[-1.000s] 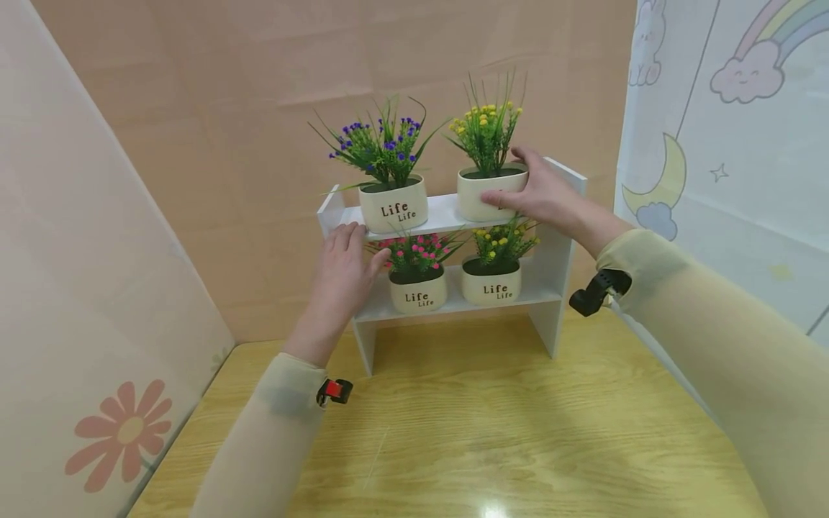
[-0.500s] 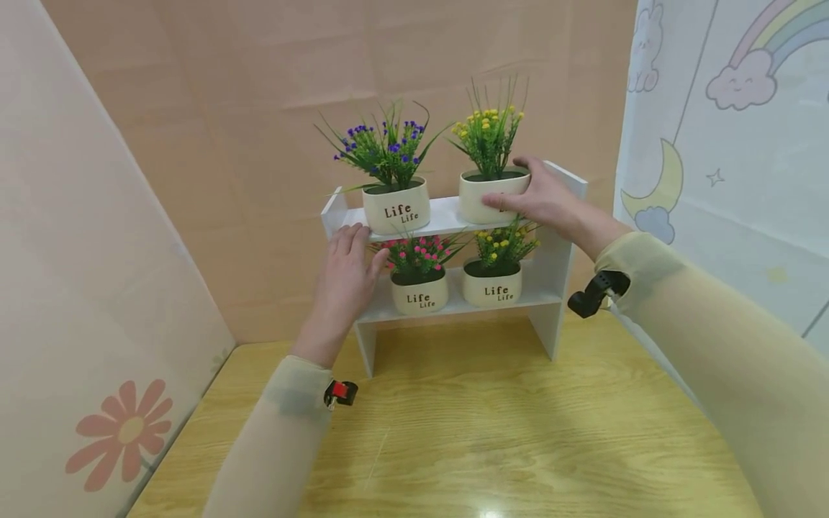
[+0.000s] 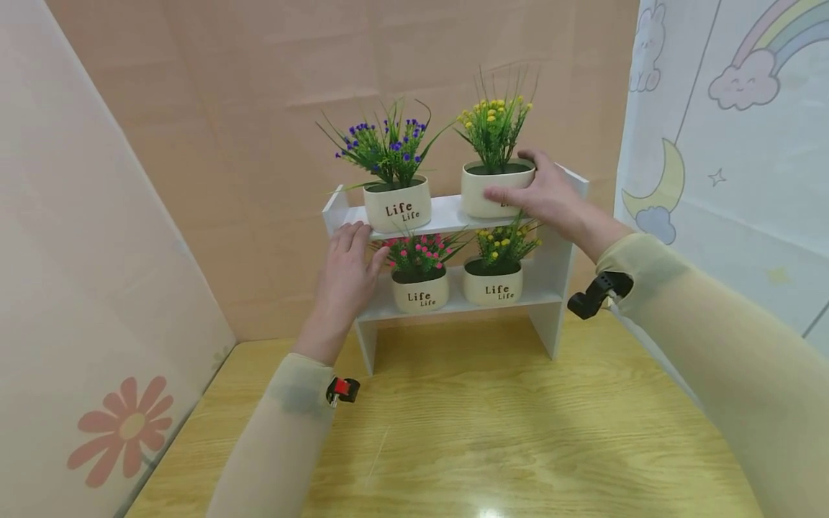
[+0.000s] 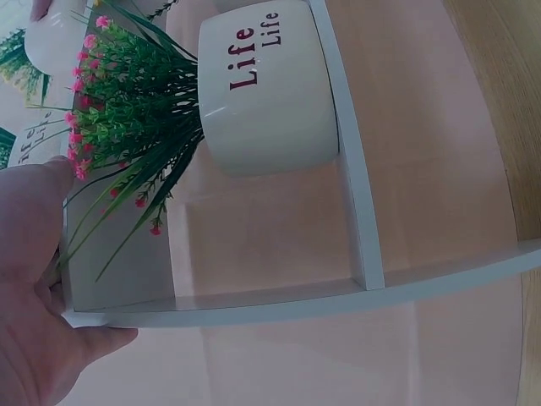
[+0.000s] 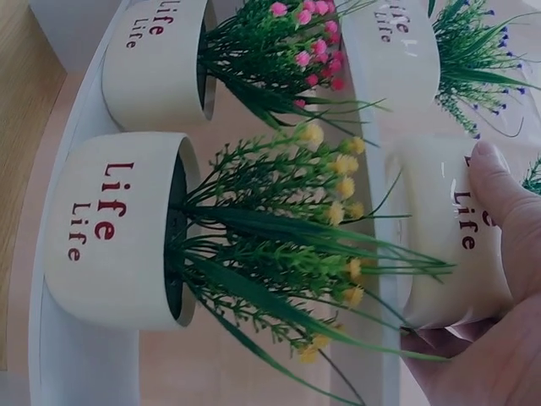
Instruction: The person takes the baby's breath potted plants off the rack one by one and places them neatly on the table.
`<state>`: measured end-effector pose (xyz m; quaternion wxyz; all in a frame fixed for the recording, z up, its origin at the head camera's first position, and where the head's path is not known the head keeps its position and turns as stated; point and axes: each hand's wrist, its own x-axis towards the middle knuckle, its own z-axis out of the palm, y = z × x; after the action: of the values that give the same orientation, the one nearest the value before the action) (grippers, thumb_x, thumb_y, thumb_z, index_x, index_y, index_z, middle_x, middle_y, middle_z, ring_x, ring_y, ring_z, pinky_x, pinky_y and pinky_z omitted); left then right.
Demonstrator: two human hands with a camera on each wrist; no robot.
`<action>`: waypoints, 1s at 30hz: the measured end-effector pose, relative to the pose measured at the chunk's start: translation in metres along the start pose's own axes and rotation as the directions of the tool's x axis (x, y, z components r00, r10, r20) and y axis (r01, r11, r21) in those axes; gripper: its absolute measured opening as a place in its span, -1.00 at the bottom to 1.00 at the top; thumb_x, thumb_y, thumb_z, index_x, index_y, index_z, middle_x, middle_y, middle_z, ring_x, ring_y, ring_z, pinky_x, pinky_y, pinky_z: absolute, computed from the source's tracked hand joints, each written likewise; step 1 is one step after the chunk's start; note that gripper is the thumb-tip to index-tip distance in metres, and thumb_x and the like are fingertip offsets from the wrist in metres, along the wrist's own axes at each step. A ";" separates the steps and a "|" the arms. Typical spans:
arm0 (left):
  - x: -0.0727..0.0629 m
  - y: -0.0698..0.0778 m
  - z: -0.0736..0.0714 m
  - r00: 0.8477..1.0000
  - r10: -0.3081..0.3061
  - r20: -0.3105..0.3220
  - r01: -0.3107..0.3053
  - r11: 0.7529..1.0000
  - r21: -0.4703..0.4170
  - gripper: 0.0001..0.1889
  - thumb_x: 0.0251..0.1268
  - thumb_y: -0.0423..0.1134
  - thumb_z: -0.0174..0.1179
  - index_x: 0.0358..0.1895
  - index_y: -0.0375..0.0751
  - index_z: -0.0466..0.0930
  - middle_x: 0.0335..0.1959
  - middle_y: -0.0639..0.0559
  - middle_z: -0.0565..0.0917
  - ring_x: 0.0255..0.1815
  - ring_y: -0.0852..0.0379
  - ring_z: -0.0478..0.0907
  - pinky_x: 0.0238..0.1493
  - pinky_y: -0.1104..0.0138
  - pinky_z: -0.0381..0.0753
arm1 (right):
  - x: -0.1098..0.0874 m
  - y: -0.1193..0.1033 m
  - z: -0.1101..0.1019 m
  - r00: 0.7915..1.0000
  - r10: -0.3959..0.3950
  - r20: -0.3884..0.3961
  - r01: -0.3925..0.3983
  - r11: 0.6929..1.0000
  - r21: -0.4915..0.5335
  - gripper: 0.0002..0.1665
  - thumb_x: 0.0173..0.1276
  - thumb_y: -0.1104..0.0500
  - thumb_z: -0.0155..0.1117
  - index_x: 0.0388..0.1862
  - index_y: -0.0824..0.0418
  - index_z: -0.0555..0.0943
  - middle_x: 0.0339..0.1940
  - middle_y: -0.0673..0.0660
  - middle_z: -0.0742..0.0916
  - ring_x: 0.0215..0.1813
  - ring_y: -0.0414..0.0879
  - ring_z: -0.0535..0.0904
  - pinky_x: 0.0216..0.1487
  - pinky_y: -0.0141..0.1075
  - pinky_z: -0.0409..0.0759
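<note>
My right hand (image 3: 550, 198) grips a cream flower pot (image 3: 479, 193) with yellow flowers, at the right end of the upper board. The thumb lies across its printed front and the fingers reach behind its rim. In the right wrist view the pot (image 5: 439, 262) sits close over the board's edge. At the upper left corner of the white two-tier shelf (image 3: 447, 214), my left hand (image 3: 346, 273) holds on. The left wrist view has its thumb and fingers on either side of that corner. Beside the left fingers stands a pot with purple flowers (image 3: 395, 208).
The lower board carries a pot with pink flowers (image 3: 419, 296) and another with yellow flowers (image 3: 492, 288). The shelf stands on a wooden table (image 3: 492, 424), close before a peach cloth backdrop (image 3: 259, 180). Printed side panels flank the table left and right.
The right hand has moved the yellow-flowered pot slightly up and to the right over the last half second. The left hand keeps its place at the shelf corner; the other pots stand still.
</note>
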<state>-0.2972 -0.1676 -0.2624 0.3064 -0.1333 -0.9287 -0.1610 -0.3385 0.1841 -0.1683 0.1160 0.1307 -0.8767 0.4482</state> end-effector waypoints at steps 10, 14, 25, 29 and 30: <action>0.000 0.001 0.004 0.999 0.010 -0.038 -0.011 1.000 -0.013 -0.36 0.76 0.06 0.18 0.58 -0.34 0.40 0.65 -0.27 0.39 0.74 -0.24 0.18 0.72 -0.06 0.23 | -0.010 -0.016 -0.004 0.998 -0.024 -0.062 0.028 0.998 0.064 0.42 0.29 -0.35 0.66 0.87 -0.01 0.01 0.65 0.20 0.45 0.50 0.11 0.44 0.53 0.04 0.39; 0.000 0.000 0.005 0.999 0.000 -0.039 -0.001 1.000 -0.015 -0.35 0.75 0.07 0.18 0.59 -0.34 0.39 0.65 -0.26 0.38 0.74 -0.23 0.17 0.71 -0.08 0.25 | -0.017 -0.022 -0.003 0.998 -0.025 -0.063 0.029 0.997 0.076 0.41 0.29 -0.32 0.67 0.87 -0.06 0.02 0.61 0.20 0.49 0.45 0.09 0.49 0.46 -0.04 0.43; 0.003 -0.002 0.009 1.000 0.003 -0.030 -0.003 1.000 -0.001 -0.32 0.74 0.12 0.18 0.60 -0.32 0.36 0.66 -0.25 0.37 0.75 -0.22 0.14 0.70 -0.06 0.27 | -0.046 -0.025 -0.004 0.999 -0.017 -0.049 0.022 0.996 0.090 0.36 0.34 -0.30 0.64 0.87 -0.12 0.01 0.58 0.23 0.47 0.41 0.13 0.48 0.20 -0.16 0.49; 0.002 -0.003 0.009 1.000 0.000 -0.023 0.000 1.000 -0.003 -0.31 0.74 0.11 0.18 0.62 -0.33 0.34 0.67 -0.26 0.35 0.75 -0.22 0.12 0.74 -0.02 0.19 | -0.054 -0.024 -0.004 0.998 -0.023 -0.053 0.027 0.997 0.077 0.34 0.33 -0.29 0.65 0.86 -0.14 0.03 0.58 0.21 0.47 0.40 0.14 0.48 0.18 -0.14 0.49; 0.002 -0.004 0.009 1.000 0.000 -0.022 0.000 1.000 -0.004 -0.30 0.74 0.11 0.18 0.62 -0.33 0.33 0.67 -0.26 0.35 0.76 -0.22 0.12 0.74 -0.02 0.17 | -0.057 -0.024 -0.003 0.998 -0.026 -0.053 0.030 0.996 0.079 0.34 0.33 -0.28 0.66 0.86 -0.13 0.04 0.57 0.20 0.47 0.40 0.13 0.49 0.18 -0.13 0.50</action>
<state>-0.3046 -0.1672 -0.2687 0.3163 -0.1322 -0.9249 -0.1643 -0.2770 0.1802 -0.1666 0.1396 0.1361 -0.8528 0.4844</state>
